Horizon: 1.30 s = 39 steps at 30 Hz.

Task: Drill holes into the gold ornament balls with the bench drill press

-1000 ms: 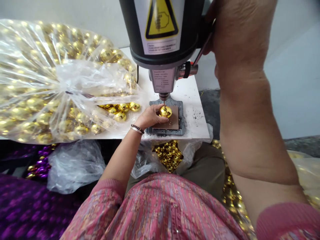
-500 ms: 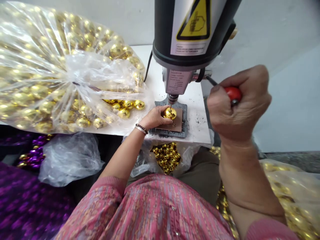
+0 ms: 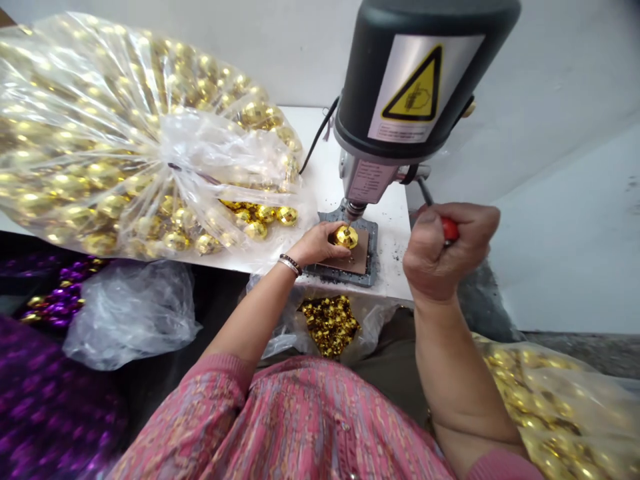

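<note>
The shiny gold ball, faceted like a mirror ball, sat on a flat brown board, pinched at its side by the left fingers. The dark drill press stood over it, its thin bit at the ball's top. Its red knob was in the right fingers, at the end of a slanting metal lever.

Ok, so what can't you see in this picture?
All in the head view:
Underside of the gold ball: faces away from the camera.
Most of the red knob: covered by the right hand.
Words on the pink label: too small.
Rest of the lower-right bag: cut off by the edge.
</note>
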Each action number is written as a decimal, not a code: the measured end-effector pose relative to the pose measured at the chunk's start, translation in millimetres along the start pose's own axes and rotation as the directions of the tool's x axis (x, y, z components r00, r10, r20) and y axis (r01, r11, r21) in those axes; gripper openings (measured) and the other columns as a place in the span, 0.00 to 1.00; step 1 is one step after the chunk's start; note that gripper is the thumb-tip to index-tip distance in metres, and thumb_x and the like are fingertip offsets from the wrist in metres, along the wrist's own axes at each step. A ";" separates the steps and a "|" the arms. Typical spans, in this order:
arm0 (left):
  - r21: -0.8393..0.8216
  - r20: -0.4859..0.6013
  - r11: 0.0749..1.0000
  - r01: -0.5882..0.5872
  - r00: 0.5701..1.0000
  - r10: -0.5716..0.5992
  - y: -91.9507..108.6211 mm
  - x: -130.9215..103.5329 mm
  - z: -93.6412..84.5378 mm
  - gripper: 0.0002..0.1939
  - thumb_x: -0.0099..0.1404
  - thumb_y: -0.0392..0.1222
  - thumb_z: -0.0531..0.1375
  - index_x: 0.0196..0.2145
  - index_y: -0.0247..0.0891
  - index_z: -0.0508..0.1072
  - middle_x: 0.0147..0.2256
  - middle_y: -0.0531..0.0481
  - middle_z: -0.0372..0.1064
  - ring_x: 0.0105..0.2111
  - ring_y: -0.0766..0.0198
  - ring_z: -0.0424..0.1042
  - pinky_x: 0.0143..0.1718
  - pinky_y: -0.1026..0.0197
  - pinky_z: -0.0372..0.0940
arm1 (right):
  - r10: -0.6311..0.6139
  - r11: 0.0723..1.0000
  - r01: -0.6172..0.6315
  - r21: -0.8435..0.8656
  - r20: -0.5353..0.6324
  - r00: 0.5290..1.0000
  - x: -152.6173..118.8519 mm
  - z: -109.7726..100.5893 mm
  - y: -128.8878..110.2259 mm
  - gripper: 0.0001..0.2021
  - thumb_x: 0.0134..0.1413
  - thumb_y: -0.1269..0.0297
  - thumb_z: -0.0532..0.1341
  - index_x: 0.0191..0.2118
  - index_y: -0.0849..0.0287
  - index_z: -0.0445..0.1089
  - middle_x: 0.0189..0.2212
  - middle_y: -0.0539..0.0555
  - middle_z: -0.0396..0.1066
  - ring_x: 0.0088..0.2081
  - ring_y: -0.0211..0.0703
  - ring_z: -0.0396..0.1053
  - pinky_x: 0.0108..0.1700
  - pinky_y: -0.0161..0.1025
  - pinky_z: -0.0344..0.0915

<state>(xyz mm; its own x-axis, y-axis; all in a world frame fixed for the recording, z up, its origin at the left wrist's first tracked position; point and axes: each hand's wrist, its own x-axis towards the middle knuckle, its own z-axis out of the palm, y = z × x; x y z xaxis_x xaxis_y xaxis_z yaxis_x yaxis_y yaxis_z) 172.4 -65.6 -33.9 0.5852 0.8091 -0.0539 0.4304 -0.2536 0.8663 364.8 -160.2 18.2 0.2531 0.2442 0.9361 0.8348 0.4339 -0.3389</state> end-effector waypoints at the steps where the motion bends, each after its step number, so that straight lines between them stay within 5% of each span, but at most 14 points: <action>1: -0.002 0.001 1.000 -0.002 1.000 0.002 0.5 -0.3 -0.3 0.22 0.56 0.39 0.79 0.49 0.39 0.85 0.42 0.52 0.84 0.44 0.55 0.81 0.49 0.56 0.76 | -0.001 1.000 0.001 -0.002 -0.004 1.000 -1.1 1.0 1.1 0.07 0.76 0.57 0.58 0.44 0.51 0.69 0.33 0.47 0.70 0.32 0.34 0.70 0.39 0.38 0.70; 12: -0.013 -0.006 1.000 0.001 1.000 -0.001 -0.7 0.3 0.5 0.22 0.54 0.41 0.80 0.46 0.38 0.85 0.41 0.52 0.83 0.43 0.55 0.80 0.50 0.56 0.76 | 0.043 0.998 -0.043 0.048 0.005 0.999 -18.0 2.2 7.2 0.13 0.75 0.49 0.59 0.42 0.53 0.68 0.31 0.49 0.70 0.32 0.39 0.73 0.38 0.42 0.71; 16: -0.066 0.030 0.997 0.045 0.999 -0.043 -3.9 -1.0 4.2 0.24 0.57 0.41 0.78 0.51 0.37 0.85 0.43 0.52 0.84 0.45 0.55 0.81 0.52 0.56 0.76 | 0.070 0.997 -0.069 0.027 -0.012 0.997 11.6 0.7 0.2 0.12 0.76 0.54 0.60 0.40 0.56 0.69 0.31 0.48 0.69 0.32 0.36 0.70 0.38 0.38 0.68; 19: -0.047 -0.014 0.998 0.044 0.999 -0.045 -7.8 -5.3 9.8 0.28 0.60 0.39 0.77 0.58 0.37 0.84 0.47 0.50 0.85 0.48 0.53 0.82 0.54 0.54 0.76 | 0.202 0.977 -0.202 0.061 0.006 0.979 49.4 6.7 -0.7 0.11 0.76 0.59 0.58 0.39 0.57 0.64 0.31 0.46 0.63 0.31 0.32 0.64 0.36 0.36 0.64; 25: 0.176 -0.007 0.959 -0.224 0.973 0.229 -24.4 -39.9 11.2 0.36 0.57 0.45 0.84 0.62 0.42 0.84 0.60 0.39 0.86 0.62 0.42 0.82 0.68 0.41 0.73 | 0.297 0.947 -0.308 0.095 0.109 0.949 81.2 13.5 4.9 0.11 0.75 0.64 0.58 0.37 0.56 0.58 0.31 0.43 0.60 0.29 0.28 0.59 0.35 0.33 0.60; 28: 0.149 -0.074 0.941 -0.303 0.946 0.316 -36.4 -61.7 2.3 0.24 0.65 0.52 0.81 0.56 0.44 0.88 0.56 0.39 0.87 0.59 0.45 0.84 0.66 0.43 0.75 | 0.288 0.945 -0.299 0.136 0.097 0.953 77.3 12.1 1.8 0.11 0.75 0.66 0.58 0.37 0.56 0.58 0.29 0.42 0.58 0.27 0.26 0.59 0.33 0.33 0.57; 30: 0.121 -0.299 0.971 -0.208 0.925 0.235 -43.0 -66.5 -8.7 0.13 0.75 0.49 0.73 0.52 0.42 0.89 0.53 0.40 0.88 0.54 0.49 0.85 0.61 0.48 0.77 | 0.281 0.943 -0.291 0.162 0.083 0.956 75.3 11.9 -1.2 0.10 0.74 0.68 0.58 0.37 0.56 0.58 0.29 0.42 0.58 0.25 0.26 0.59 0.32 0.33 0.57; 33: 0.086 -0.612 0.990 0.108 0.790 -0.033 -47.2 -53.3 -32.3 0.14 0.79 0.37 0.63 0.56 0.39 0.87 0.54 0.37 0.87 0.56 0.50 0.84 0.64 0.50 0.75 | 0.281 0.939 -0.287 0.187 0.057 0.958 74.7 12.6 -4.4 0.10 0.72 0.68 0.59 0.37 0.56 0.58 0.27 0.41 0.59 0.25 0.26 0.59 0.33 0.34 0.57; 35: 0.059 -0.641 0.941 0.334 0.735 -0.221 -45.5 -35.8 -48.1 0.20 0.79 0.35 0.60 0.63 0.36 0.84 0.56 0.35 0.86 0.59 0.48 0.84 0.65 0.50 0.74 | 0.281 0.939 -0.287 0.189 0.056 0.958 74.4 12.2 -5.2 0.10 0.71 0.66 0.60 0.37 0.56 0.59 0.28 0.42 0.60 0.25 0.27 0.59 0.33 0.35 0.57; 39: 0.168 -0.565 0.799 0.578 0.720 -0.402 -35.9 -4.6 -62.7 0.20 0.81 0.46 0.63 0.61 0.32 0.83 0.60 0.26 0.83 0.62 0.41 0.82 0.65 0.48 0.72 | 0.273 0.947 -0.282 0.156 0.076 0.959 72.2 9.0 -3.6 0.10 0.71 0.63 0.62 0.38 0.56 0.60 0.30 0.43 0.60 0.28 0.27 0.59 0.35 0.35 0.59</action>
<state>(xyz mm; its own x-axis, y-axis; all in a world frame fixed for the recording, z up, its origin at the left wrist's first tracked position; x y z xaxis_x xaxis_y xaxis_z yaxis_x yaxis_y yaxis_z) 111.1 -27.0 -33.6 -0.1401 0.9845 -0.1060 0.7976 0.1756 0.5771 375.7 -136.3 86.1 0.4340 0.4183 0.7979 0.6424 0.4772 -0.5996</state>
